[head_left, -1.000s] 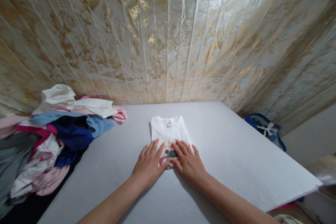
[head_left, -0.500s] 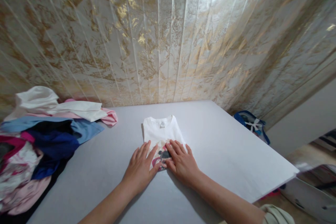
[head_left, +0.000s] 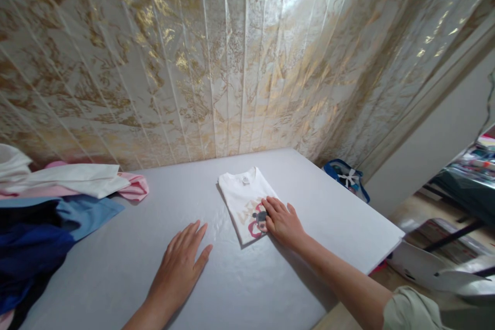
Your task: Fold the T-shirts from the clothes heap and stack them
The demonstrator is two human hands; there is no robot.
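A white T-shirt (head_left: pixel 244 198), folded into a flat rectangle with its neckline at the far end, lies on the pale table (head_left: pixel 216 289). A cartoon print in pink, black and beige shows on its near half. My right hand (head_left: pixel 284 221) rests on the right edge of the shirt, fingers stretched over part of the print. Off the shirt, to its left and nearer to me, my left hand (head_left: pixel 181 260) is over the table with fingers apart, holding nothing.
Rumpled clothes (head_left: pixel 88 211) in white, pink, light blue and dark blue are heaped along the table's left side. Behind the table hangs a gold-patterned curtain (head_left: pixel 216 72). Beyond the right edge sits a blue-trimmed bag (head_left: pixel 346 178) with a white bow.
My left hand has come off the shirt and moved left. My right hand stays on the shirt, which now lies turned at an angle. The view has swung to the right.
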